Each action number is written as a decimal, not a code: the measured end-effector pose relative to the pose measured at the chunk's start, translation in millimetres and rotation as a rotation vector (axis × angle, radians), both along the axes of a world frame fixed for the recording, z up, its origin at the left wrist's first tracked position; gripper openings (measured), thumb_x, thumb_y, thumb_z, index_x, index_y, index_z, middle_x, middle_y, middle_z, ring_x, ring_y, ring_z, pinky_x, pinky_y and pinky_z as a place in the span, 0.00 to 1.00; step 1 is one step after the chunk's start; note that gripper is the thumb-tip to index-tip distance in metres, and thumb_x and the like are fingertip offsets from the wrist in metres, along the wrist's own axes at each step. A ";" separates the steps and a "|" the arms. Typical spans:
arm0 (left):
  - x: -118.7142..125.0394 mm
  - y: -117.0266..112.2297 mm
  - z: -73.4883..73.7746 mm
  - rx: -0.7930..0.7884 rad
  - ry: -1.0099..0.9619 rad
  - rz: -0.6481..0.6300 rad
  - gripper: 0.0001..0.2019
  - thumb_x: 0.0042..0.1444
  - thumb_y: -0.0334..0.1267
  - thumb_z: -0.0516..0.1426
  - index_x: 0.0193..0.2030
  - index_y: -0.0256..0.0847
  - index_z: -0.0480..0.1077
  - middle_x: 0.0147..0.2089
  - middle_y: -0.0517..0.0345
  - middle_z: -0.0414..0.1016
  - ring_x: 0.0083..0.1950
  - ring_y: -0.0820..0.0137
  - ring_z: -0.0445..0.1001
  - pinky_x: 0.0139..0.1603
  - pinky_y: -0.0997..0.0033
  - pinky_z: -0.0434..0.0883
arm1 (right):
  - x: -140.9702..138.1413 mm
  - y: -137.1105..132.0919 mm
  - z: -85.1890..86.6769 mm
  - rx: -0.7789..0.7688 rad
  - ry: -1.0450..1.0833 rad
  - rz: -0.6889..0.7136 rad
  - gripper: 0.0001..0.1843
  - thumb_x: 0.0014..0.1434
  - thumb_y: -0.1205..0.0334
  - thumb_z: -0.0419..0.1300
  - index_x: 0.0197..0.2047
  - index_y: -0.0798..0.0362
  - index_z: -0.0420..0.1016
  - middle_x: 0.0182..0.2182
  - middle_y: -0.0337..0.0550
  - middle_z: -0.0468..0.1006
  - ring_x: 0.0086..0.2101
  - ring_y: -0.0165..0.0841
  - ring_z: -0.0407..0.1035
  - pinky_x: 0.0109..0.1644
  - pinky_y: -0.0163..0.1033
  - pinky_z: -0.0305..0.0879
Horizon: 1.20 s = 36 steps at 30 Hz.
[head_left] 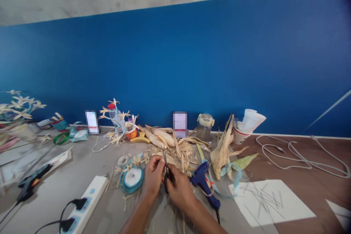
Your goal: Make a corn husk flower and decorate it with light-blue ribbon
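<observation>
My right hand (179, 186) grips a pair of dark-handled scissors (166, 170), blades pointing away from me. Close beside it, my left hand (153, 175) is closed in a pinch near the blades; what its fingers hold is too small to make out. Dried corn husks (159, 137) lie in a heap just beyond both hands. A roll of blue ribbon (132, 179) is left of my left hand. To the right of my right hand rests a blue hot glue gun (204, 182).
A white power strip (89, 197) with black plugs lies front left, near a black glue gun (33, 182). Thin wires lie on white paper (293, 204) at right. A jar (204, 126), paper cups (241, 135) and husk flowers on a bottle (116, 117) line the blue partition (175, 62).
</observation>
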State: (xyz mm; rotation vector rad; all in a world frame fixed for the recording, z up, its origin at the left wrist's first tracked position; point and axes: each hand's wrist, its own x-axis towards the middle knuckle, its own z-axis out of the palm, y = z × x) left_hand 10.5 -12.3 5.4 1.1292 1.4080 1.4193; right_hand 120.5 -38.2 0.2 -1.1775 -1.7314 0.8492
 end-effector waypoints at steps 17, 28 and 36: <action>-2.0 1.7 -2.4 0.028 0.005 0.006 0.13 0.49 0.47 0.57 0.26 0.38 0.67 0.20 0.66 0.60 0.23 0.75 0.60 0.25 0.76 0.59 | -0.8 3.0 -5.1 -0.073 0.089 0.046 0.24 0.49 0.76 0.48 0.49 0.55 0.68 0.41 0.46 0.78 0.41 0.34 0.72 0.47 0.37 0.65; -0.1 0.1 4.2 0.024 0.033 0.005 0.11 0.48 0.45 0.56 0.25 0.39 0.66 0.20 0.66 0.61 0.23 0.75 0.60 0.25 0.77 0.59 | 0.3 2.7 -1.6 -0.113 0.159 0.080 0.25 0.49 0.75 0.49 0.50 0.55 0.69 0.42 0.45 0.78 0.41 0.35 0.72 0.47 0.38 0.65; -1.3 0.9 4.2 0.051 0.064 0.011 0.11 0.49 0.44 0.56 0.24 0.39 0.66 0.20 0.66 0.61 0.23 0.74 0.61 0.25 0.76 0.60 | -0.3 3.5 -2.8 -0.106 0.188 0.087 0.24 0.50 0.75 0.49 0.50 0.54 0.69 0.40 0.44 0.78 0.40 0.34 0.72 0.46 0.38 0.65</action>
